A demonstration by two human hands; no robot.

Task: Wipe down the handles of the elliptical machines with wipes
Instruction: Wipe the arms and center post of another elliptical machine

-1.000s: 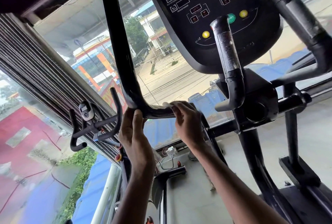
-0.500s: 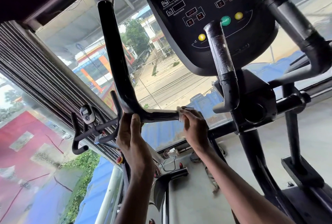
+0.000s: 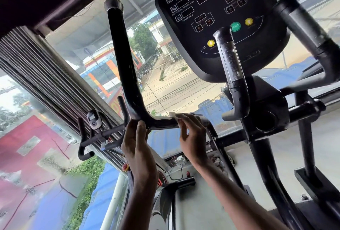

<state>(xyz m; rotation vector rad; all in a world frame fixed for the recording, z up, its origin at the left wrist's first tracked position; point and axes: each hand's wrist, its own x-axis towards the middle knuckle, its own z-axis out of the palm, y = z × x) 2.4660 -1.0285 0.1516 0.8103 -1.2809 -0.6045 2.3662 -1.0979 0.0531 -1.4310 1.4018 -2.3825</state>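
Wiping underway: left hand (image 3: 137, 137) gripping handle (image 3: 121, 54) bend, right hand (image 3: 192, 137) clamping wipe (image 3: 174, 116) round lower stretch — next, slide wipe up upright.

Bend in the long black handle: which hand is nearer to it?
Left. The left hand grips the handle right at the bend; the right hand holds the wipe on the horizontal stretch, further toward the console.

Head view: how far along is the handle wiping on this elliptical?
Done: nothing certain, though the left handle upright looks glossy. In hand: right hand holds a wipe against its horizontal part; left hand grips the bend. Left: speckled centre grip, right handle.
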